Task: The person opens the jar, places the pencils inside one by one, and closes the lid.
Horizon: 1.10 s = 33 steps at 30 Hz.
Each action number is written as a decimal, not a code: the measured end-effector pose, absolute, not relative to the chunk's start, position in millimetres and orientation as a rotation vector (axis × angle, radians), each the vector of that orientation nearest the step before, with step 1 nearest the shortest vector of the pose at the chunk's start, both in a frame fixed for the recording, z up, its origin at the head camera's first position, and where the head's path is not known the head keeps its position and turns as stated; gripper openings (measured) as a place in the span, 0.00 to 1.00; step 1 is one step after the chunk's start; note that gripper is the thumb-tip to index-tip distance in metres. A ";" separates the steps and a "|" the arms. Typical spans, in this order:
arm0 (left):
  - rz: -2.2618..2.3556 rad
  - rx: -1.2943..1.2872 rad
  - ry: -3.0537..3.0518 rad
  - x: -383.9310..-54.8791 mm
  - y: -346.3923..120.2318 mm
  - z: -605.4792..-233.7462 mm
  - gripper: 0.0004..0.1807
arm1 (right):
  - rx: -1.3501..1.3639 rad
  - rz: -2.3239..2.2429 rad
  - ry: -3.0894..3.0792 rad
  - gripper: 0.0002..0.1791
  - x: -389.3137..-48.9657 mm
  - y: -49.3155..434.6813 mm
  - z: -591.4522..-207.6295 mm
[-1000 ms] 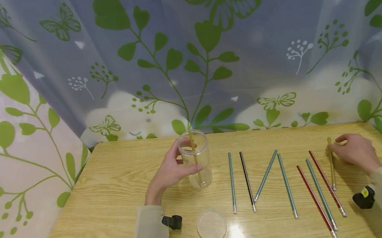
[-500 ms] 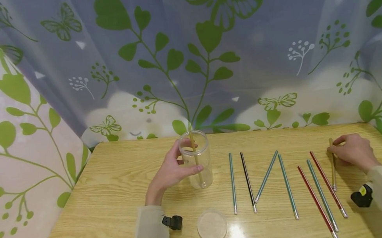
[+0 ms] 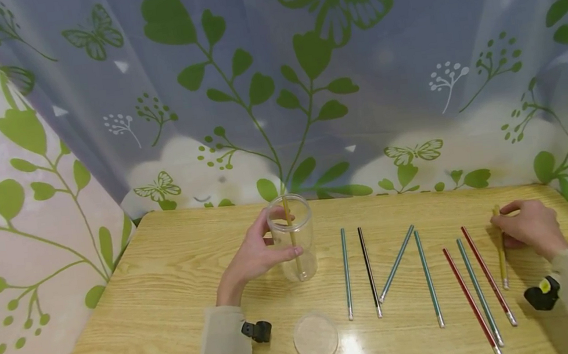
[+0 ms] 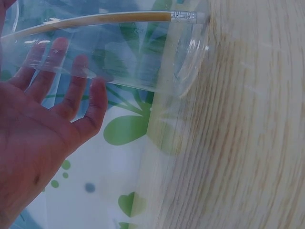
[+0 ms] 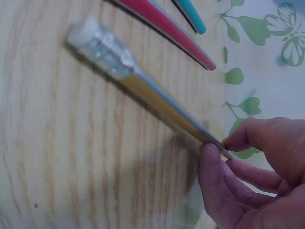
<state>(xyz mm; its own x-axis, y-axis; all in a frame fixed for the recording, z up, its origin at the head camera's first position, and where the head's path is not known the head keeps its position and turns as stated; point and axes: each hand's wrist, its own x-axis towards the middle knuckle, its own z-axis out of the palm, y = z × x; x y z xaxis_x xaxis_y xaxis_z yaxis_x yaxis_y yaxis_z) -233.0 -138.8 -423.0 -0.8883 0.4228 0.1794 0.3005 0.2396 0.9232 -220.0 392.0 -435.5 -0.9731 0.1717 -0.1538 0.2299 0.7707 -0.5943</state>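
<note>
My left hand grips a clear plastic jar that stands upright, fingers curled round its far side and thumb across the front. Inside the jar leans one yellow pencil, eraser end down. At the right of the table, my right hand pinches a second yellow pencil near its far end between thumb and fingers. That pencil's white eraser points toward the front of the table. Left of it lie red pencils and a teal pencil.
More teal pencils and a black pencil lie spread between the jar and the red ones. A round clear lid rests in front of the jar. Behind the wooden table hangs a patterned curtain.
My right hand has its fingers round the yellow pencil and has shifted it slightly to the right, away from the red pencil. The left hand and jar have stayed in place.
</note>
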 end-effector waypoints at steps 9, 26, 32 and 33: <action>1.733 0.695 2.393 -232.9 -138.6 -424.5 0.40 | 0.341 -1.161 2.923 0.32 -214.9 392.1 -429.1; 1.713 0.689 2.415 -232.3 -139.7 -423.3 0.41 | 0.382 -1.338 3.139 0.31 -204.8 350.1 -386.1; 1.708 0.678 2.418 -232.1 -139.4 -422.3 0.40 | 0.408 -1.464 3.100 0.31 -200.7 333.2 -372.4; 1.709 0.677 2.417 -231.9 -139.3 -422.2 0.41 | 0.413 -1.474 3.099 0.30 -200.1 330.5 -370.5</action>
